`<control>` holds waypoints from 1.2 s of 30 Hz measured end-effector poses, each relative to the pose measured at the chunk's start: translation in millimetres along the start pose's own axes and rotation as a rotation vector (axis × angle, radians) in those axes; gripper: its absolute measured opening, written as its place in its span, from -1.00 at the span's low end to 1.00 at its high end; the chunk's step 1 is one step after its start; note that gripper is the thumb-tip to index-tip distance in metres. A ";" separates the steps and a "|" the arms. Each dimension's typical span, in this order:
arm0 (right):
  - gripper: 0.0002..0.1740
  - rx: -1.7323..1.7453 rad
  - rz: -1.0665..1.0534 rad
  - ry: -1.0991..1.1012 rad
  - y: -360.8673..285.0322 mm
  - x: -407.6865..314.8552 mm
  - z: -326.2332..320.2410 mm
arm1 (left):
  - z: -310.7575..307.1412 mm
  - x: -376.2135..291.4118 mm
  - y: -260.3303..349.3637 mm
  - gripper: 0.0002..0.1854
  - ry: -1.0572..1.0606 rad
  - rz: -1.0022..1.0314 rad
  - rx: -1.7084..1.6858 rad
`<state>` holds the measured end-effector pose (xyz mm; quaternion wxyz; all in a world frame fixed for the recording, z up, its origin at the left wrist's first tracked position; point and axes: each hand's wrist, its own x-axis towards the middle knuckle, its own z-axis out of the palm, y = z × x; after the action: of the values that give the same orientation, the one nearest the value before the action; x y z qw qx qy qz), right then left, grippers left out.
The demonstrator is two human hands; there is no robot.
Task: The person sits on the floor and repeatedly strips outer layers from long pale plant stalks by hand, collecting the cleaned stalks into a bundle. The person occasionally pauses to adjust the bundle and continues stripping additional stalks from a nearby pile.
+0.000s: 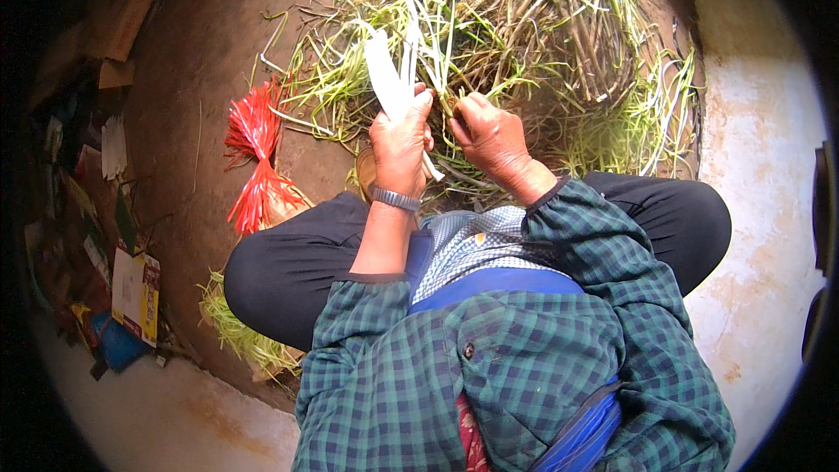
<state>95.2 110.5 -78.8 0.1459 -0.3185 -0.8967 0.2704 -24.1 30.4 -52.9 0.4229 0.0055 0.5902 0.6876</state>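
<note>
My left hand [401,144], with a metal watch band at its wrist, is closed around a long pale flat strip [383,75] and thin white-green stalks [411,39]. The strip is too bright to tell what it is. A white stalk end [432,167] sticks out below that hand. My right hand [491,134] is just to the right, fingers curled in a pinch at the brownish base of a green stalk [447,103]. Its fingertips are partly hidden. Beyond both hands lies a large heap of long green leafy stalks [524,19], with brown dry stems among them.
A tied bunch of red plastic strips [259,157] lies by my left knee. More cut greens [242,328] rest behind that knee. Cardboard pieces [136,288] and a blue item [118,341] clutter the left side. A pale wall [754,144] stands close on the right.
</note>
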 end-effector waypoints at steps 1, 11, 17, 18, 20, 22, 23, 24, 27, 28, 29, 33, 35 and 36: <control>-0.82 -0.009 -0.019 -0.006 -2.9 -1.8 -1.7 | -1.0 -0.4 -0.3 -0.73 0.001 -0.005 0.011; -0.66 0.172 -0.092 -0.119 3.4 -2.3 2.6 | -2.3 -1.8 2.4 -0.72 -0.062 -0.020 0.055; -0.43 0.326 0.275 0.013 50.8 31.4 19.5 | 0.2 -8.6 9.8 -0.78 -0.108 -0.027 -0.007; -0.42 0.510 0.446 -0.007 63.9 33.6 13.0 | 0.6 -10.3 11.9 -0.78 -0.109 -0.041 -0.035; -0.45 0.794 0.721 -0.014 79.3 32.4 -0.4 | 1.9 -12.0 15.9 -0.78 -0.125 -0.050 -0.101; -0.52 0.830 0.662 -0.073 79.3 29.5 -12.1 | 4.1 -11.4 18.2 -0.79 -0.114 -0.061 -0.114; -0.55 0.846 0.703 -0.102 72.7 28.2 -15.4 | 4.7 -11.0 18.8 -0.80 -0.116 -0.056 -0.127; -0.58 0.960 0.626 -0.163 63.5 25.7 -19.9 | 5.4 -10.6 19.3 -0.79 -0.112 -0.059 -0.128; -0.59 1.259 0.505 -0.312 26.9 24.3 -27.3 | 6.6 -9.3 19.4 -0.75 -0.112 -0.057 -0.080; -0.61 1.283 0.513 -0.285 14.2 25.7 -27.0 | 6.8 -9.5 19.1 -0.75 -0.107 -0.050 -0.073; -0.64 1.374 0.398 -0.262 3.1 27.5 -26.2 | 6.8 -9.9 19.0 -0.75 -0.107 -0.039 -0.070; -0.76 1.415 0.503 -0.180 -21.8 30.8 -26.8 | 6.5 -14.1 19.1 -0.80 -0.047 0.021 -0.123; -0.79 1.451 0.570 -0.168 -23.7 29.3 -28.9 | 4.1 -12.6 23.4 -0.82 -0.071 0.037 -0.164; -0.83 1.475 0.515 -0.234 -20.8 26.4 -31.9 | 2.4 -11.9 26.0 -0.82 -0.088 0.039 -0.197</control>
<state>78.9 126.6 -38.5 0.1571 -0.3065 -0.3936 0.8523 -30.2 26.7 -25.1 0.4334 0.0055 0.5005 0.7494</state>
